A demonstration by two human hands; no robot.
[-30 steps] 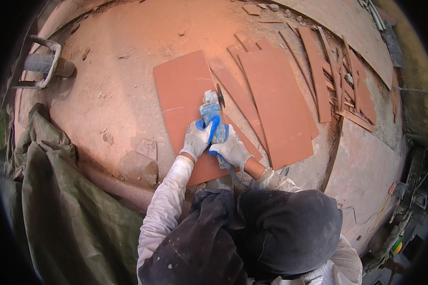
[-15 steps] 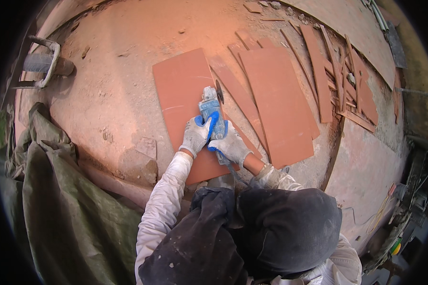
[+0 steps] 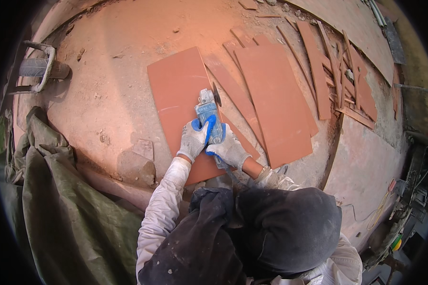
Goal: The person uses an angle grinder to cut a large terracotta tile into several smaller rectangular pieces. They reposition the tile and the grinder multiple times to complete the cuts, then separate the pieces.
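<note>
A blue angle grinder [image 3: 207, 112] with a grey metal head is gripped from both sides by my gloved hands. My left hand [image 3: 193, 137], in a grey-and-blue work glove, wraps round its left side. Round the right side and rear of the body closes my right hand [image 3: 230, 148], gloved alike. The dark cutting disc [image 3: 217, 94] stands on edge at the right edge of a reddish-brown tile [image 3: 176, 95] lying on the ground. Whether the disc touches the tile I cannot tell. A narrow reddish strip [image 3: 238, 97] lies just right of the disc.
Farther right lies a large reddish tile [image 3: 276, 104] on other pieces. Several cut strips [image 3: 315, 71] are heaped beyond it. A dark green tarp [image 3: 66, 199] drapes at the left, and a metal frame with a roller [image 3: 45, 68] stands at far left. Reddish dust covers the ground.
The grinder and both hands have shifted slightly nearer to me along the tile's right edge. My grip looks the same, and the whole view has moved a little.
</note>
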